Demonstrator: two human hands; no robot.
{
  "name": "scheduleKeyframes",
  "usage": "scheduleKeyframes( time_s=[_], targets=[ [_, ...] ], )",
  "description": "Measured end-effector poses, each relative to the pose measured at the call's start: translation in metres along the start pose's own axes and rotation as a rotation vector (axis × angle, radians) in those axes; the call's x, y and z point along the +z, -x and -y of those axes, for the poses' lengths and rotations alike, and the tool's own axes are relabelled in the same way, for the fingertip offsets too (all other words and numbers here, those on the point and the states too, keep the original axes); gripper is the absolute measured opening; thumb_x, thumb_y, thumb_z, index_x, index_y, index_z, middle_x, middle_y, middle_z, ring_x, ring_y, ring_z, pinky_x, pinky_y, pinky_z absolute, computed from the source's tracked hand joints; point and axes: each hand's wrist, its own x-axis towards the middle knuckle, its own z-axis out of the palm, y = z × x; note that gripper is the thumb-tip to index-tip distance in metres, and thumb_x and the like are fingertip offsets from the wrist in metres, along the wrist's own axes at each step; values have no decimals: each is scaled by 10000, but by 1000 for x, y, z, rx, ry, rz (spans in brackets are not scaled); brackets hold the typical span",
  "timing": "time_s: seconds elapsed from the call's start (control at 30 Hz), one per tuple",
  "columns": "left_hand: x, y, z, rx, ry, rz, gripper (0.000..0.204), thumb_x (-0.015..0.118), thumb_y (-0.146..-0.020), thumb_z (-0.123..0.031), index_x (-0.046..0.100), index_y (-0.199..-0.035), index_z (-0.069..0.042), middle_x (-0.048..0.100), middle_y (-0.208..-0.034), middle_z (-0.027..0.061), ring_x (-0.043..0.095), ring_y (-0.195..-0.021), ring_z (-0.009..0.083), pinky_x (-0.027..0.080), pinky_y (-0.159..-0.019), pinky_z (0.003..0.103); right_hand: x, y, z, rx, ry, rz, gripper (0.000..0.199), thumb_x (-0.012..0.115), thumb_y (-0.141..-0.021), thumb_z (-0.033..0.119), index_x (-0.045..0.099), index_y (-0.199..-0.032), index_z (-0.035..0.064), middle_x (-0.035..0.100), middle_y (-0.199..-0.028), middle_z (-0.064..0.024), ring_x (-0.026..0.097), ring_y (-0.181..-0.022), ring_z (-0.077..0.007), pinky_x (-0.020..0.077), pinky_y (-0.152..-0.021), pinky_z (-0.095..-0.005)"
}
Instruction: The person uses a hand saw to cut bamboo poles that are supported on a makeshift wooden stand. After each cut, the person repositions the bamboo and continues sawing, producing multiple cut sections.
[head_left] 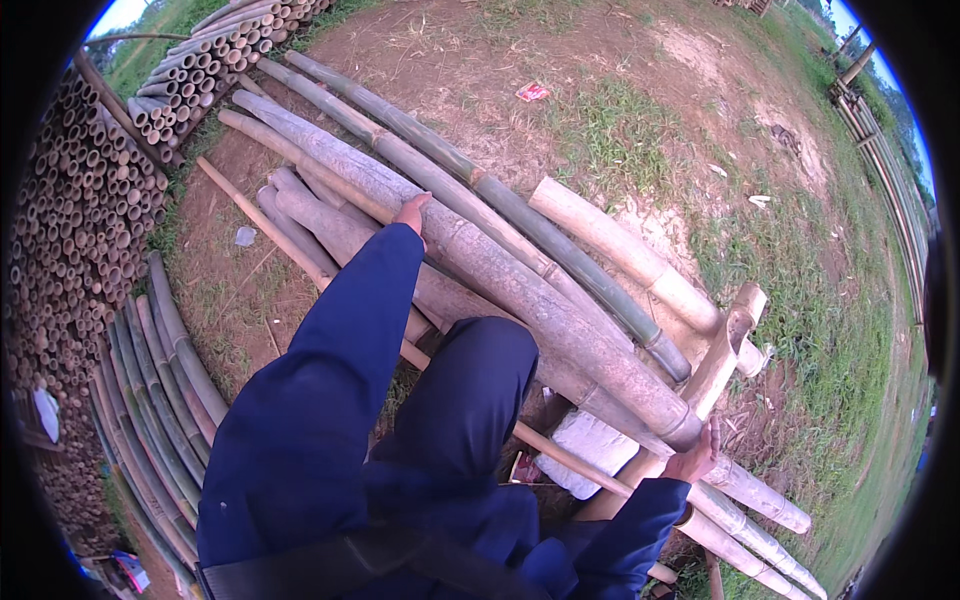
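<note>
One thick bamboo pole [540, 300] lies atop other poles [320, 222], the left hand [412, 214] near its middle and the right hand [697, 457] against its end (how tightly either closes, I cannot tell). Wide spacing should steady it best; avoid pinching below.

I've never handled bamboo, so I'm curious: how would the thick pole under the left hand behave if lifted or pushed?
The thick bamboo pole would likely stay stiff, being broad and nearly straight. Its round sides suggest it could roll. It may feel light for its bulk if hollow like the stacked poles, whose ends show holes.
</note>
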Motion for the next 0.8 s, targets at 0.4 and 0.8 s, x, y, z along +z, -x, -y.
scheduleKeyframes(
  time_s=[0.4, 0.8],
  targets=[
    [83, 46, -29, 180, 172, 214, 609, 784, -814, -406, 584, -1296, -93, 625, -1225, 99, 600, -1118, 256, 480, -967, 438, -30, -62, 19, -467, 596, -37, 362, 462, -955, -33, 659, -1258, -31, 631, -1343, -177, 596, -1255, -294, 465, -1079, -376],
    [-4, 51, -58, 843, -1002, 268, 845, 743, -866, -292, 336, -1597, -171, 422, -1532, 228, 522, -1339, 381, 446, -1098, 453, 87, -237, -19, -58, 416, 75, 367, 570, -928, 88, 678, -1263, -14, 676, -1291, -181, 663, -1168, -274, 522, -995, -379]
  ],
)
